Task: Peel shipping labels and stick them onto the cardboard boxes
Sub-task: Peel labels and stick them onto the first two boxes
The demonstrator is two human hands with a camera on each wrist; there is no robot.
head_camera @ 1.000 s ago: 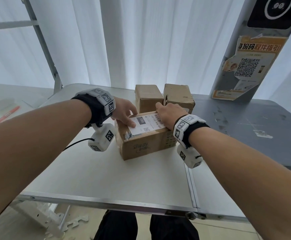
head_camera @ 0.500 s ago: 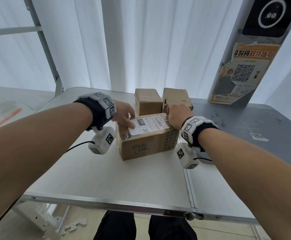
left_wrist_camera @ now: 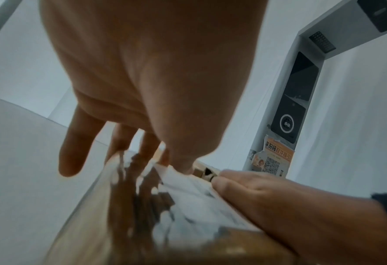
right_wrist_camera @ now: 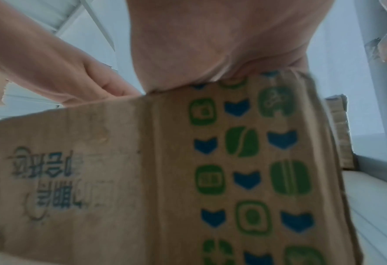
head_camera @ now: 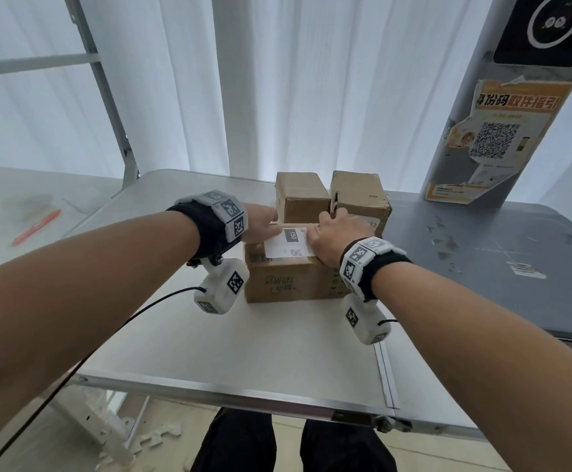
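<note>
A brown cardboard box [head_camera: 291,282] with printed icons on its front [right_wrist_camera: 165,179] stands in the middle of the white table [head_camera: 236,342]. A white shipping label [head_camera: 284,245] lies on its top. My left hand [head_camera: 271,221] touches the label's far left corner, fingers straight and the thumb tip pressing the label [left_wrist_camera: 195,202] down. My right hand [head_camera: 315,233] lies flat over the label's right half, and its palm [right_wrist_camera: 210,44] rests on the box's top edge. The label's right part is hidden beneath it.
Two smaller cardboard boxes [head_camera: 301,195] [head_camera: 359,195] stand right behind the labelled one. A grey pillar with an orange QR poster [head_camera: 502,137] rises at the back right, above a grey tabletop [head_camera: 482,253]. A red pen [head_camera: 36,226] lies on the surface at the left.
My right hand came back from the box's far right corner onto the label's right half. My left hand shifted to the label's far left corner. The box stays put.
</note>
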